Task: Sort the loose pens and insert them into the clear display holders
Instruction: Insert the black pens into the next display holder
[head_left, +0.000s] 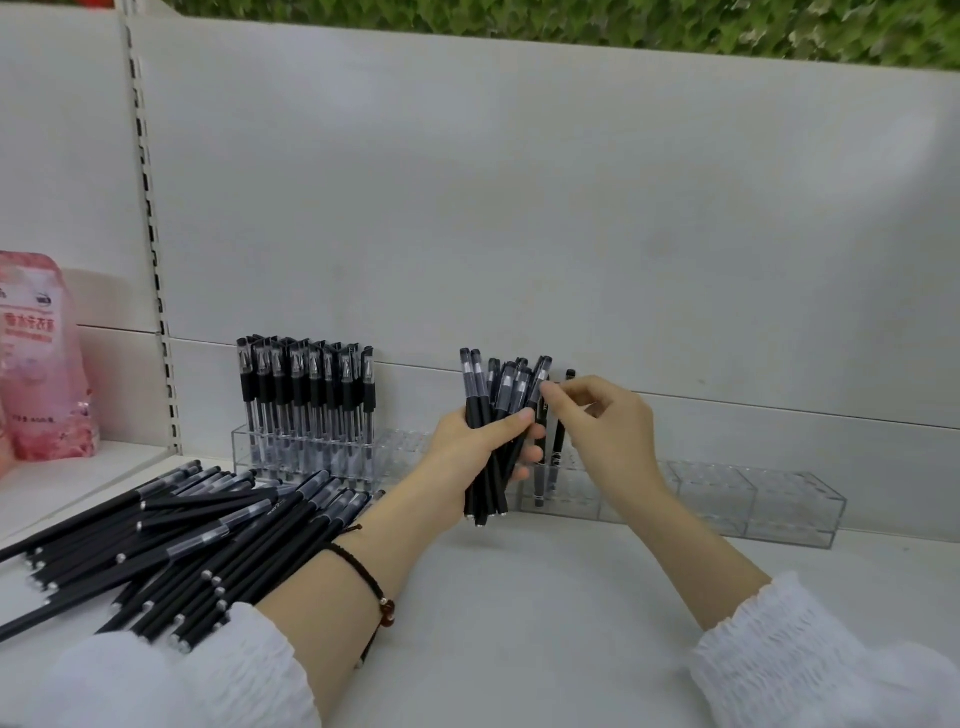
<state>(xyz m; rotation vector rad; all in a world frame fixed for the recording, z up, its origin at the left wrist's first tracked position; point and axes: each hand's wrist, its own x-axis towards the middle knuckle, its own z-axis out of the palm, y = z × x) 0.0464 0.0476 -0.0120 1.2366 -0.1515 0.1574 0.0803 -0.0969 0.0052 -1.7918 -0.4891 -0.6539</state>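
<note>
Above the white shelf (519, 623), near its back panel, the left hand (483, 447) gripped a bundle of black pens (496, 387) upright, fingers curled round the barrels and the clear-banded caps fanning out above the fist. The right hand (608, 421) sat just beside it, to the right. Its thumb and forefinger pinched the cap end of the rightmost pen in that bundle, and the other fingers were loosely curled.

Directly behind both hands stood a long clear holder (727, 499). Two black pens (560, 441) stood in its left end, partly hidden by the fingers, and the rest of its slots showed bare. A second clear holder (249, 441) stood to the left against the back panel, packed with upright capped pens (306, 384).

Under and beside the left forearm, a heap of loose pens (197, 540) lay flat on the shelf, well apart from the right hand. A dark cord bracelet (363, 577) circled the left wrist, and white ruffled sleeves covered both forearms lower down. A pink packet (41, 358) stood at the far left.
</note>
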